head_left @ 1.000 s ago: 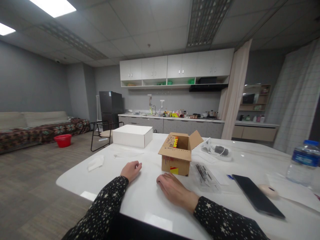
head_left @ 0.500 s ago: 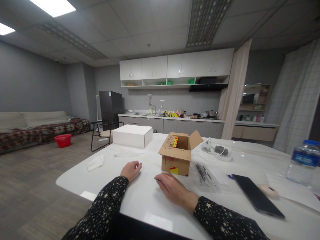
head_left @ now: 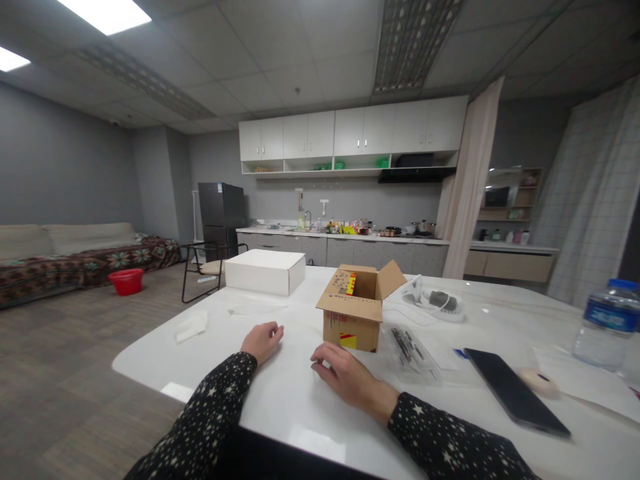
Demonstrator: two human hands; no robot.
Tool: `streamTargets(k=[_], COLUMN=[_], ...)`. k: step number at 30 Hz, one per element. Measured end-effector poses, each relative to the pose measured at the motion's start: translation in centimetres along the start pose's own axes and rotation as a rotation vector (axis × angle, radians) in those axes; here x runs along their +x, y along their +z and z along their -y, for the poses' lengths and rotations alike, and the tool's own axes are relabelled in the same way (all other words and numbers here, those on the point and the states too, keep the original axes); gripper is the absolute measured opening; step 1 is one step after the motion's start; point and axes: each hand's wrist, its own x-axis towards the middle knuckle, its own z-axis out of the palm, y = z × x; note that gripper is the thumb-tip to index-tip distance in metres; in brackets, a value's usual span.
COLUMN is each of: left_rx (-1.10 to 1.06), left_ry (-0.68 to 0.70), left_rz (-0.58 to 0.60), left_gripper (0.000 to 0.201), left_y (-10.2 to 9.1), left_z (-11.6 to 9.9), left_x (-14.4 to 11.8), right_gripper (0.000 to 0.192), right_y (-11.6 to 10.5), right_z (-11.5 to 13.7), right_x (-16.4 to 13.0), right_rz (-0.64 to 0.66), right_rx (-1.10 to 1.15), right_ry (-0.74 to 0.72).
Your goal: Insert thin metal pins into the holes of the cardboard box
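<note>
The cardboard box (head_left: pixel 351 331) stands upright at 12 o'clock from the right hand (head_left: pixel 345 375), just beside it, already open with 2 flaps visibly folded out. Slim dark pieces (head_left: pixel 407 347) lie at 2 o'clock, outside the box. The white box (head_left: pixel 260 275), 12 o'clock from the left hand (head_left: pixel 262 342), appears closed. Both hands have loosely curled fingers; whether either grips anything cannot be told. Remaining work cannot be established.

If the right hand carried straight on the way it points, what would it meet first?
The right hand would probably meet the left hand first, across the white tabletop; depth is unclear from one view.
</note>
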Motion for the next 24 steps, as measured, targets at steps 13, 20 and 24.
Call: streamTargets(k=[13, 20, 24], left_rx=[0.031, 0.031, 0.045], left_ry=[0.004, 0.021, 0.013], left_rz=[-0.004, 0.008, 0.017], left_gripper=[0.037, 0.038, 0.038], left_y=[0.1, 0.0, -0.2], left_z=[0.3, -0.2, -0.5], left_x=[0.2, 0.1, 0.0], right_gripper=[0.014, 0.015, 0.022], right_y=[-3.5, -8.5, -11.4], right_z=[1.8, 2.3, 2.0], right_x=[2.4, 5.1, 6.8], right_rz=[-0.180, -0.299, -0.284], right_rx=[0.055, 0.191, 0.248], right_ry=[-0.008, 0.110, 0.163])
